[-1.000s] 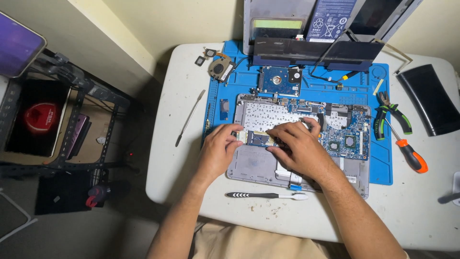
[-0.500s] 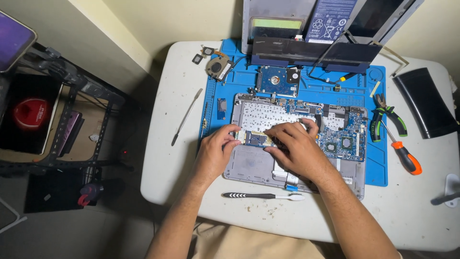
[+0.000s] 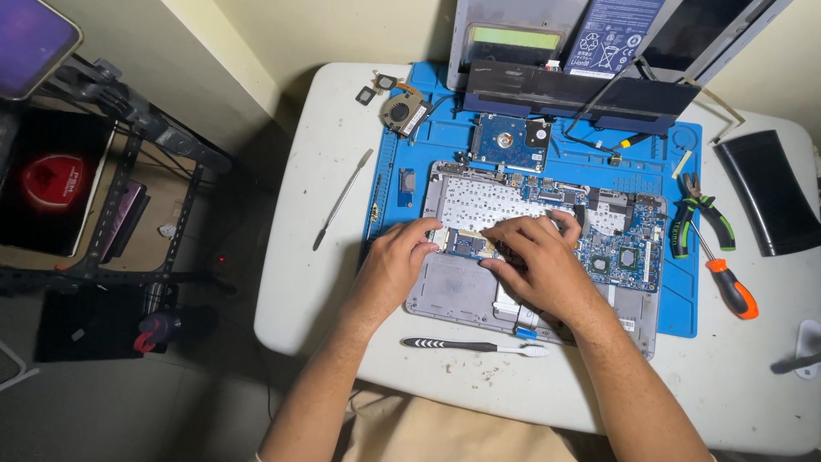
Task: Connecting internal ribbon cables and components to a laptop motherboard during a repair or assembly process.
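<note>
Two hands on opened laptop chassis (image 3: 453, 295), head view. Left hand (image 3: 395, 267) flat on chassis, fingertips at small circuit board (image 3: 466, 243); whether it pinches anything, cannot tell. Right hand (image 3: 537, 261) just beside, fingers curled down onto same board, grasp hidden. Motherboard (image 3: 629, 248) right of right hand; hard drive (image 3: 506, 141) beyond fingertips; toothbrush (image 3: 475, 346) near wrists; metal spudger (image 3: 340, 201) left of left hand, well apart.

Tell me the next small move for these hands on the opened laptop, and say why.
Probably lift the small board gently by its edge. Both the left hand and the right hand have fingertips pressed around it inside the opened laptop, and no tool is held; the screwdriver lies aside on the blue mat.
</note>
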